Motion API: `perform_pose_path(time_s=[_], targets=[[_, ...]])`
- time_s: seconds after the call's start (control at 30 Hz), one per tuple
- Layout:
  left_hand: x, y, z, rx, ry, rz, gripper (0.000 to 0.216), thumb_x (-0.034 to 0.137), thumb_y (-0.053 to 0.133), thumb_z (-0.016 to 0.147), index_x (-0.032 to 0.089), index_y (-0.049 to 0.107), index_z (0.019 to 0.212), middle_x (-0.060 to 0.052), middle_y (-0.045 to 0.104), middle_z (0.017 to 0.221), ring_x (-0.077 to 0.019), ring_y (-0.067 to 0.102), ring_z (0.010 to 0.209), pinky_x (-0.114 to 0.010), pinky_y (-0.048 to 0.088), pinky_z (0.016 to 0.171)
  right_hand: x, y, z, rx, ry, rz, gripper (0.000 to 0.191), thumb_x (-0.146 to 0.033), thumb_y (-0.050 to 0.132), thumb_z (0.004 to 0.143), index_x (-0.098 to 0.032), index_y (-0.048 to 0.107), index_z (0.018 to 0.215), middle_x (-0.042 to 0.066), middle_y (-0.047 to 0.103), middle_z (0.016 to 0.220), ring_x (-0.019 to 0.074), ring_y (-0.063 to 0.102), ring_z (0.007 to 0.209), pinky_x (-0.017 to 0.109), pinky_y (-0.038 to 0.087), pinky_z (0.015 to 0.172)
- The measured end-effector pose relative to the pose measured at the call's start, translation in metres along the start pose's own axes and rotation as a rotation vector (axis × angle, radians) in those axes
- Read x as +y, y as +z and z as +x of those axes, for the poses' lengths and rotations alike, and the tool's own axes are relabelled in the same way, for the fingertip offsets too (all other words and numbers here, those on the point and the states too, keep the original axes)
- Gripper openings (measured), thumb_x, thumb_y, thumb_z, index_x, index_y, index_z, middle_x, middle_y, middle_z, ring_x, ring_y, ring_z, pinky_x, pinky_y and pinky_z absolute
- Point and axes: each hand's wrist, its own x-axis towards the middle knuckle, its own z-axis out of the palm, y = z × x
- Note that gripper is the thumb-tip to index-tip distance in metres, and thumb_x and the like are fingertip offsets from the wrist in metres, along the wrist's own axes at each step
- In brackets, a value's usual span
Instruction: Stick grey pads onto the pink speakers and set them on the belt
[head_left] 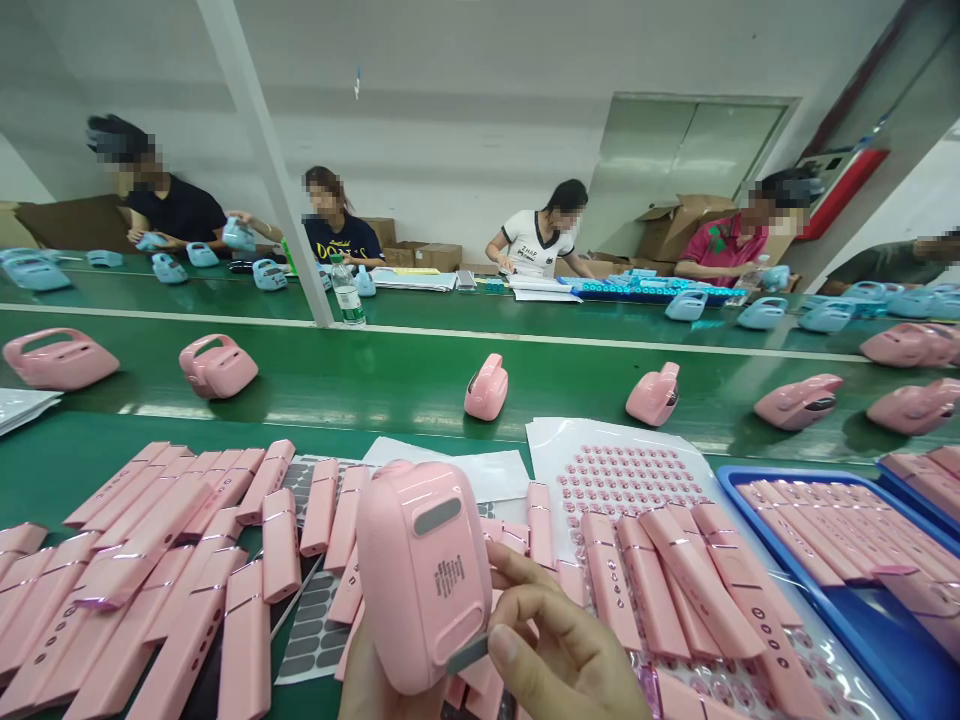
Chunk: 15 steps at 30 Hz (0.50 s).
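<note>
A pink rounded device housing (420, 560) is tilted up before me, its flat face with small printed text turned toward me. My left hand (371, 670) is wrapped round it from below, the fingers mostly hidden behind it. One grey oval pad (437, 515) fills the upper recess of that face. Between thumb and fingers, my right hand (562, 640) pinches a second grey pad (468, 654), whose far end lies at the lower recess. Whether it touches the housing there I cannot tell. Under the hands lies a sheet of grey oval pads (311, 625), partly covered by pink pieces.
Long pink pieces (180, 600) are heaped at left, more (697, 580) at right on a sheet of round pink stickers (615, 470). A blue tray (847, 640) holds further pieces. Pink handled housings (487, 388) stand on the green belt (390, 370). Several co-workers sit opposite.
</note>
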Motion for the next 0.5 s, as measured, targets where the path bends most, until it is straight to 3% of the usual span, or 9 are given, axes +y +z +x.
perform_pose_path(time_s=[0.23, 0.4, 0.5], targets=[[0.003, 0.024, -0.010, 0.082, 0.033, 0.029, 0.043, 0.014, 0.056, 0.068, 0.016, 0.065, 0.111, -0.011, 0.072, 0.091, -0.0322, 0.061, 0.106, -0.044, 0.053, 0.087, 0.002, 0.006, 0.000, 0.032, 0.028, 0.017, 0.032, -0.049, 0.082, 0.059, -0.021, 0.068, 0.060, 0.014, 0.059, 0.123, 0.0267, 0.059, 0.106, 0.033, 0.048, 0.084], [0.001, 0.010, -0.004, 0.105, 0.038, 0.043, 0.024, 0.014, 0.059, 0.067, 0.016, 0.072, 0.087, -0.011, 0.072, 0.081, -0.0341, 0.060, 0.107, -0.046, 0.051, 0.089, 0.006, 0.007, 0.000, 0.060, -0.018, 0.028, 0.032, -0.050, 0.081, 0.059, -0.021, 0.069, 0.060, 0.013, 0.060, 0.120, 0.0289, 0.059, 0.106, 0.035, 0.049, 0.082], [-0.004, -0.007, 0.002, 0.069, 0.114, 0.048, 0.028, 0.018, 0.063, 0.067, 0.018, 0.072, 0.093, -0.011, 0.073, 0.089, -0.0353, 0.060, 0.106, -0.046, 0.052, 0.088, 0.008, 0.008, -0.001, 0.082, -0.043, 0.004, 0.032, -0.050, 0.081, 0.060, -0.021, 0.069, 0.059, 0.014, 0.061, 0.117, 0.0312, 0.057, 0.108, 0.038, 0.048, 0.085]])
